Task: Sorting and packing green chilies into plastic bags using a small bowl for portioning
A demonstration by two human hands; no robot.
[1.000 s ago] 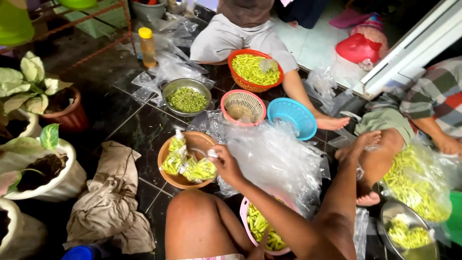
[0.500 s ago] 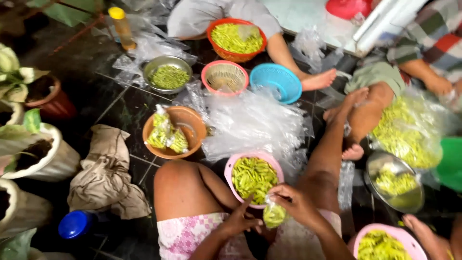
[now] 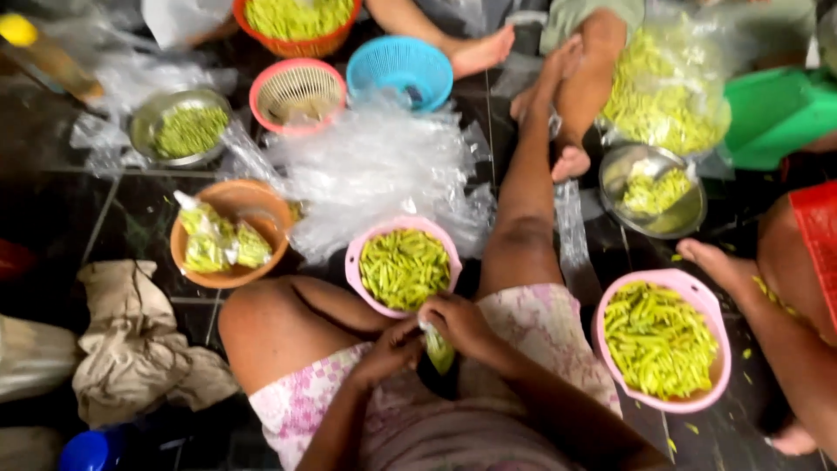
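Over the lap, a small filled bag sat pinched between left hand and right hand, both grips clamped on it, just below the pink bowl of green pods. Firm hold near the neck would prevent spilling.

My left hand and right hand meet low in view, near six o'clock, fingers curled and pinched together. Both wrists bend inward. My left forearm climbs in from seven o'clock, my right forearm from five o'clock, elbows spread wide, hands touching above my lap.
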